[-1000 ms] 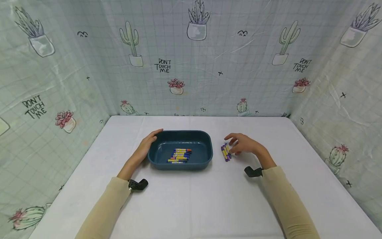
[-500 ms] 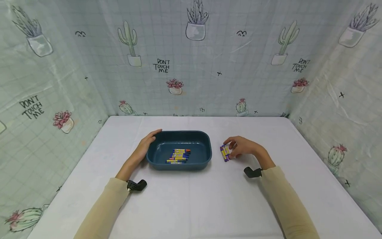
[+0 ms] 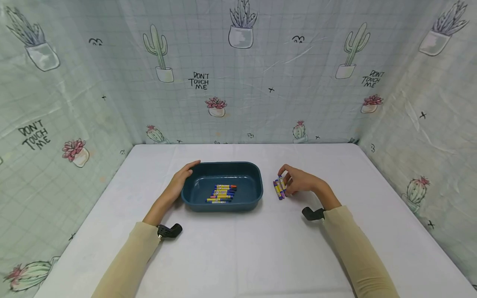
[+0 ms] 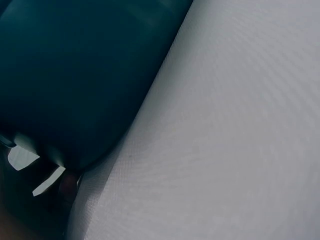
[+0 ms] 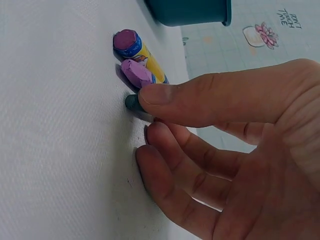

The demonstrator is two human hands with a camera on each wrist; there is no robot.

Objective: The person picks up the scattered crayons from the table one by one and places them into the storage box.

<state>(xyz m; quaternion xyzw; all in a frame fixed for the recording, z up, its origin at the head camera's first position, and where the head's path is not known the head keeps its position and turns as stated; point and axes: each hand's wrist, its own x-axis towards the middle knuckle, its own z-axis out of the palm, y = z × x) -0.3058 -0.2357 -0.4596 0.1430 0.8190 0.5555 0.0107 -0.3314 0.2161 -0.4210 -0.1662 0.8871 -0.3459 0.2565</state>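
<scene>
My right hand (image 3: 299, 181) pinches a dark green crayon (image 5: 132, 103) between thumb and fingers, its end showing past the thumb in the right wrist view. Right beside it two crayons lie on the white table, a plum one (image 5: 125, 41) and a light purple one (image 5: 137, 73), both in blue-and-yellow wrappers. My left hand (image 3: 177, 183) rests at the left end of a dark teal tray (image 3: 222, 207), fingers fairly straight along the outside and thumb on the rim. Several crayons (image 3: 222, 193) lie roughly parallel on the tray's floor.
The white table (image 3: 238, 248) reaches to patterned cloth walls (image 3: 272, 111) at the back and sides. A black wrist mount (image 3: 169, 231) sits on the left wrist, and another black mount (image 3: 312, 214) on the right.
My right fingers have come in from hovering at the crayons to pinch the rightmost one, which now stands slightly apart from the others. The left hand and tray keep their place.
</scene>
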